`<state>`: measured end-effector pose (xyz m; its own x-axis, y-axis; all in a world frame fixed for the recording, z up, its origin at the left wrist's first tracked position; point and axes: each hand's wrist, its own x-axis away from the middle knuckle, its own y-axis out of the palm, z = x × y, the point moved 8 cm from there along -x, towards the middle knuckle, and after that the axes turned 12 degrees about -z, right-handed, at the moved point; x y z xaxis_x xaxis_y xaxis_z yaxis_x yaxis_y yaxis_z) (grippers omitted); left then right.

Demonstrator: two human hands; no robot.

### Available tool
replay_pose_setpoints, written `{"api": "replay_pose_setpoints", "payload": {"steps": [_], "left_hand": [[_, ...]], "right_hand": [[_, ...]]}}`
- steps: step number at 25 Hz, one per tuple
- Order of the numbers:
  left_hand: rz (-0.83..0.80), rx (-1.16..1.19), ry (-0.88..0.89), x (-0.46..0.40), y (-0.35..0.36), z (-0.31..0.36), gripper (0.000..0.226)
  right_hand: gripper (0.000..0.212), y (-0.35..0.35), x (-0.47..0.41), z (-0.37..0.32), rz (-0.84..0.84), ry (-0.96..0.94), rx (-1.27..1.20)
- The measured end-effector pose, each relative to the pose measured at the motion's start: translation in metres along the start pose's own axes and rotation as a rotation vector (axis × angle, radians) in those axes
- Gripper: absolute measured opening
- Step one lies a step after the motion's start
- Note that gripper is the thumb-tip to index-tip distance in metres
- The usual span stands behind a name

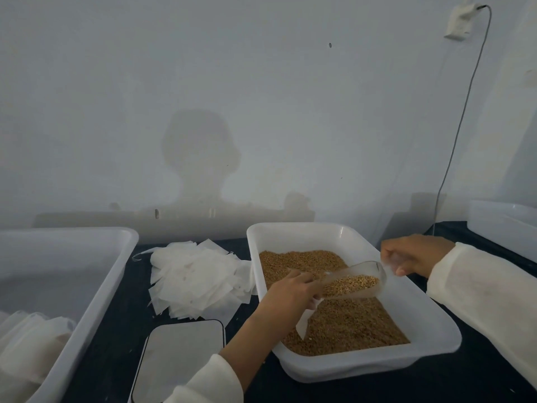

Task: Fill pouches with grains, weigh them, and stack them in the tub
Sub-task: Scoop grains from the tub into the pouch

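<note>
Head view: at far left a white tub (pixel 110 274) stands on the dark tabletop (pixel 122 338), with filled white pouches (pixel 32 335) stacked in its near corner. Just right of it, toward the wall, lies a loose heap of empty pouches (pixel 197 280), flat and overlapping. In front of that heap sits a flat scale (pixel 180 359) with a pale, bare platform.

The left hand (pixel 287 292) reaches up and to the right from a cream sleeve (pixel 209 382), the forearm crossing the near left corner of the grain tray (pixel 436 335). Its fingers (pixel 302 279) are curled, pinching a white pouch (pixel 305 321) that hangs below the palm over the grains; how far the pouch mouth is spread cannot be told.

The tray, white and rectangular, stands right of centre and is covered with a layer of brown grains (pixel 348 324). Above it a clear plastic scoop (pixel 351 282) is tilted down to the left, part filled with grains, its lip touching or just beside the left hand's fingers at the top of the pouch.

The right hand (pixel 415 254) comes in from the right, wrist over the tray's far right rim, the arm in a cream sleeve (pixel 479 289). Its fingers wrap round the scoop's handle end. Farther right another white container (pixel 502 225) sits by the wall, and a thin cable (pixel 462 112) runs down from a wall socket (pixel 460 21).
</note>
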<state>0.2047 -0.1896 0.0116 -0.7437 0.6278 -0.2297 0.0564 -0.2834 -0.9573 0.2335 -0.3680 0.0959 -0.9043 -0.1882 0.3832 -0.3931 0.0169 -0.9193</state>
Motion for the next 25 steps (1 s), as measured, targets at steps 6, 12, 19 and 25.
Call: {"api": "replay_pose_setpoints", "payload": {"steps": [6, 12, 19, 25], "left_hand": [[0.014, 0.043, -0.007, 0.0, 0.0, -0.002, 0.018], [0.024, 0.066, -0.006, 0.001, 0.001, -0.004, 0.016], [0.024, 0.074, -0.003, 0.001, 0.003, -0.007, 0.015], [0.032, 0.101, -0.004, 0.001, 0.0, -0.006, 0.015]], "right_hand": [[0.016, -0.007, -0.002, -0.015, -0.043, -0.016, 0.133], [0.016, -0.012, -0.003, -0.024, -0.017, -0.04, 0.182], [0.021, -0.019, -0.005, -0.034, -0.015, -0.018, 0.301], [0.022, -0.022, 0.002, -0.035, 0.036, -0.016, 0.293]]}}
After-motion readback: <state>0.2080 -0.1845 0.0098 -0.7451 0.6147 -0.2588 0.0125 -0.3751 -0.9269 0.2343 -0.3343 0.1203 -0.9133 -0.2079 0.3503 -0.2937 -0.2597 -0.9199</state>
